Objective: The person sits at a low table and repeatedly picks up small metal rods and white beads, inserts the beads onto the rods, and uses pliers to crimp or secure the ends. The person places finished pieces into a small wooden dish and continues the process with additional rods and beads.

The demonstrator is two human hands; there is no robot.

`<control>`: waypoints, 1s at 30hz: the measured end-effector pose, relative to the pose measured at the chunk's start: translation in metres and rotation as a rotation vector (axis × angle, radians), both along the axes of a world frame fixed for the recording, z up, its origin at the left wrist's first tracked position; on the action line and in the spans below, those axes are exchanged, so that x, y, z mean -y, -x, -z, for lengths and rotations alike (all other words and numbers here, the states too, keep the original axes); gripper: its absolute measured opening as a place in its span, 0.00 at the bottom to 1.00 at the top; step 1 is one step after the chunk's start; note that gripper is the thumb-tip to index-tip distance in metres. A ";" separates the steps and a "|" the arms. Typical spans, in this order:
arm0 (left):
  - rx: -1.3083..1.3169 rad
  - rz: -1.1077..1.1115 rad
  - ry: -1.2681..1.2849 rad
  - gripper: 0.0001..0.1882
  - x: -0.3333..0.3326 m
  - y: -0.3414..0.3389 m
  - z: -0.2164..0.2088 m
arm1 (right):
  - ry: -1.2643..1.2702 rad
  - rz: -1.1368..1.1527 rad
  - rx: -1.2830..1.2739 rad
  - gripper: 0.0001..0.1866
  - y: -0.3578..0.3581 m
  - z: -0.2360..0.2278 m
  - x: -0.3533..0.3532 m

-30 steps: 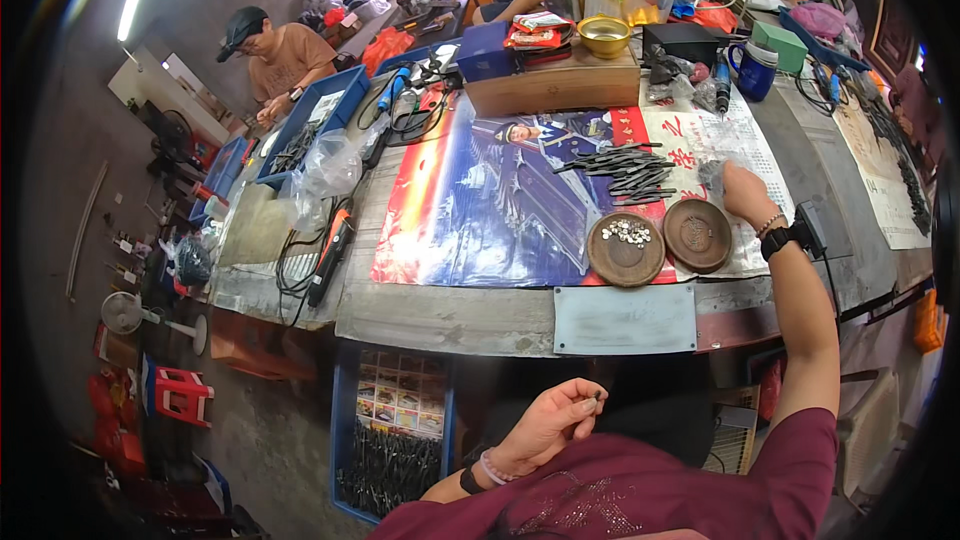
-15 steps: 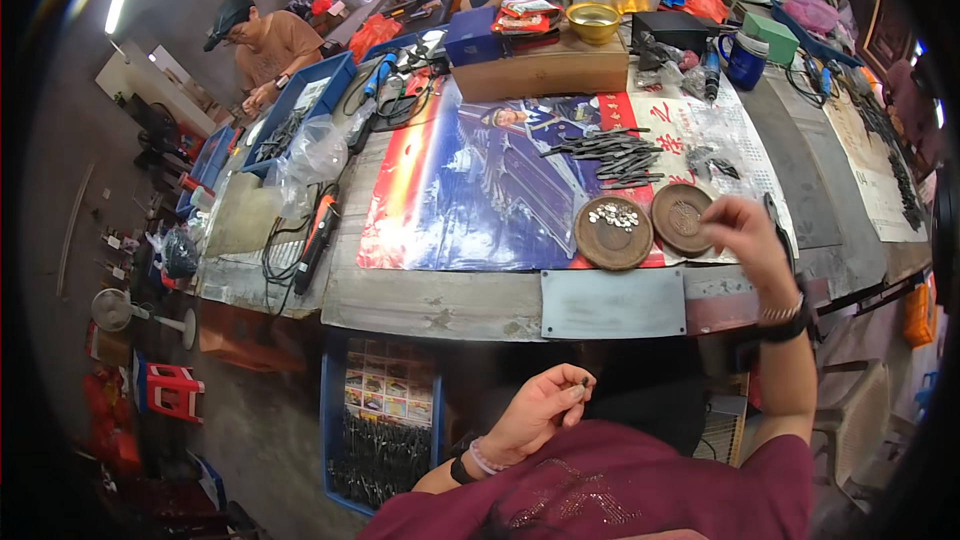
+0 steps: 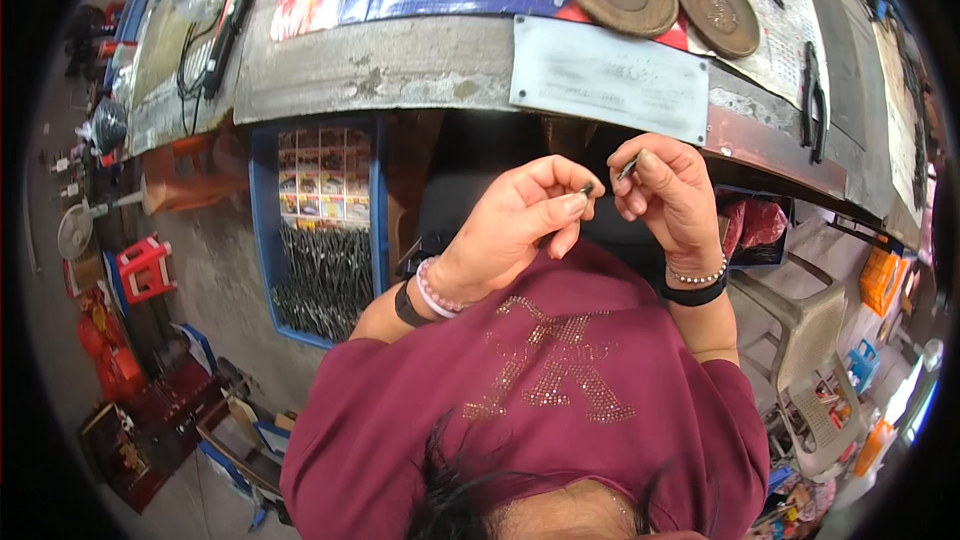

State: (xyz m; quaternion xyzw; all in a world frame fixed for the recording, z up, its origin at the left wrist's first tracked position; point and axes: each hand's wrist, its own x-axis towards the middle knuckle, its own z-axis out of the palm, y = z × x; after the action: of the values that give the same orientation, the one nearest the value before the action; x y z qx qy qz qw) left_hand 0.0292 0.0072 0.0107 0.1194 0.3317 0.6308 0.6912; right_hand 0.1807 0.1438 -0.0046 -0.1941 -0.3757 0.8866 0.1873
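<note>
My left hand (image 3: pixel 520 215) is closed in a pinch, with a small dark piece (image 3: pixel 587 189) showing at its fingertips. Facing it across a narrow gap, my right hand (image 3: pixel 672 195) pinches a small, thin, dark sliver (image 3: pixel 629 167) between thumb and finger. Both hands are above my lap, just in front of the bench edge. On the bench beyond them lie a round brown dish (image 3: pixel 590 2) with small shiny silvery bits and a second brown dish (image 3: pixel 742 32) whose small contents I cannot make out.
A pale metal plate (image 3: pixel 610 80) sits at the bench's front edge. Dark-handled pliers (image 3: pixel 812 105) lie at the right, an orange-and-black tool (image 3: pixel 228 35) at the left. A blue tray (image 3: pixel 262 230) of dark slender parts stands below left; a beige chair (image 3: pixel 800 315) is at right.
My right hand has come from beside the right dish down to my left hand, and now pinches a sliver. The view has tilted downward. My left hand keeps its pinch.
</note>
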 end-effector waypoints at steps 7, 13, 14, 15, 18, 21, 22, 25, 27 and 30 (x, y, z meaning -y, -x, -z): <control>0.056 0.022 0.046 0.08 -0.003 -0.002 0.004 | 0.069 0.008 -0.003 0.13 0.004 0.008 0.002; 0.079 0.051 0.050 0.08 -0.003 0.000 0.009 | -0.060 0.029 0.033 0.10 0.004 0.012 0.005; 0.084 0.055 0.053 0.08 -0.003 0.000 0.010 | -0.077 0.032 0.000 0.10 0.004 0.013 0.006; 0.090 0.059 0.050 0.08 -0.003 0.001 0.011 | -0.092 0.031 -0.011 0.10 0.005 0.014 0.005; 0.101 0.066 0.051 0.08 -0.003 0.001 0.012 | -0.129 0.011 -0.063 0.11 0.007 0.017 0.003; 0.090 0.080 0.048 0.09 -0.002 0.002 0.012 | -0.143 -0.023 -0.119 0.11 0.008 0.019 0.002; 0.088 0.085 0.053 0.09 -0.002 0.002 0.012 | -0.143 -0.026 -0.116 0.12 0.008 0.019 0.002; 0.094 0.094 0.059 0.09 -0.001 0.002 0.011 | -0.151 -0.042 -0.117 0.12 0.008 0.018 0.003; 0.097 0.099 0.060 0.09 -0.001 0.002 0.010 | -0.156 -0.055 -0.114 0.12 0.008 0.017 0.004; 0.103 0.102 0.066 0.08 -0.001 0.002 0.009 | -0.161 -0.070 -0.090 0.12 0.007 0.016 0.006</control>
State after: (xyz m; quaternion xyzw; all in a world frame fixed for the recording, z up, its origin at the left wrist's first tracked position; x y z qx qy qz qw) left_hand 0.0272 0.0084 0.0020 0.0807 0.3097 0.5889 0.7421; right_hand 0.1733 0.1374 -0.0209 -0.1249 -0.4435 0.8674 0.1880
